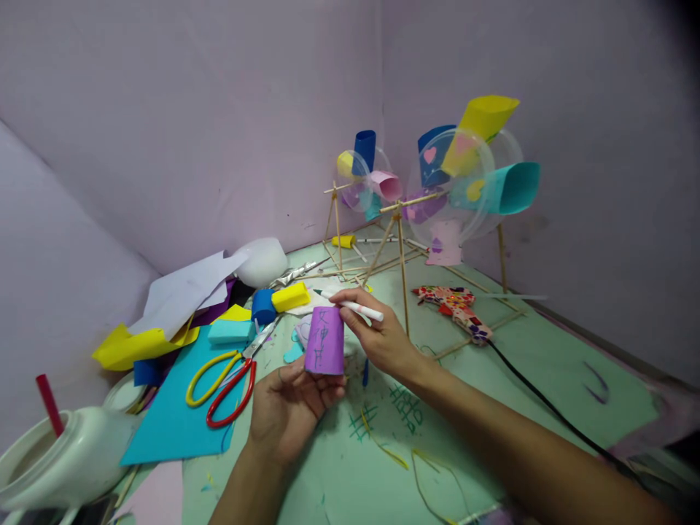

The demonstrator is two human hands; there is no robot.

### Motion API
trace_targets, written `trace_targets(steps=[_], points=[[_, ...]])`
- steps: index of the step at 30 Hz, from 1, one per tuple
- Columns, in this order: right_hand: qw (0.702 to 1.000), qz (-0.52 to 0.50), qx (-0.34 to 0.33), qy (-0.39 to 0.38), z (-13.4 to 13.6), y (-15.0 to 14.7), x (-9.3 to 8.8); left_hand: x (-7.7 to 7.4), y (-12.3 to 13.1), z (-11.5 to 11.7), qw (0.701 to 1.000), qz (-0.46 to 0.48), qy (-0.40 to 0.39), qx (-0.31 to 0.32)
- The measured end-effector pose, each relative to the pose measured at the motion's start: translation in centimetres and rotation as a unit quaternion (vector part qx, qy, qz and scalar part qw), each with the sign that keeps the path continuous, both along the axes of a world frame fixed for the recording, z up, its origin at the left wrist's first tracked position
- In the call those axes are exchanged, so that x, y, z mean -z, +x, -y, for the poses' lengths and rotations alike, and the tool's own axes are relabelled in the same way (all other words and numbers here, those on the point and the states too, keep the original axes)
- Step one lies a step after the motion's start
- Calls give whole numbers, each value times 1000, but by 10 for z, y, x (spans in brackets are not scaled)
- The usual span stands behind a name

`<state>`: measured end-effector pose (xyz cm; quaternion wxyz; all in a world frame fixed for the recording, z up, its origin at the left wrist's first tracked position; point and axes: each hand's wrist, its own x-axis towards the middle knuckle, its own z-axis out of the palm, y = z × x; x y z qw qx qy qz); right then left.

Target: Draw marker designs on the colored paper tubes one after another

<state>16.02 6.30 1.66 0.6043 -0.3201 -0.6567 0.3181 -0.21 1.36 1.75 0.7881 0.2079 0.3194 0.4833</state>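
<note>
Left hand [287, 412] cupped under a purple paper cup [324, 341], held upright above the near-centre of the green mat [525, 379]. Right hand [377, 337] pinching a white marker [350, 306] across the cup's top rim. Thin paper, soft, tapered; likely to crease or dent under too firm a squeeze. Ink smudge possible from fingers over the scribbled marks. Glossy red-and-yellow scissors [224, 383] to the left.

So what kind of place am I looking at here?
Most likely a craft corner at home or in a classroom: coloured paper sheets and scissors litter the green table, two stick-and-paper wheels stand behind, and the hands hold a purple paper tube and a pen.
</note>
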Motion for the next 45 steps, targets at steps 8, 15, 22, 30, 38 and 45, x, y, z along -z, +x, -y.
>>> trace_targets(steps=[8,15,22,30,38,45], points=[[999,25,-27,11,1,1,3,4,4,2,984,-158,79,-17],[1000,29,6,2,1,3,1,9,10,2,920,-322,149,-167],[999,-17,31,21,3,2,0,4,9,1,829,-483,179,-217],[998,56,-10,25,7,-1,-3,12,8,4,776,-551,209,-225],[982,-85,-52,-161,4,-3,-1,22,8,9,357,-724,485,-336],[978,-85,-59,-182,4,-3,2,25,5,7,259,-718,534,-364]])
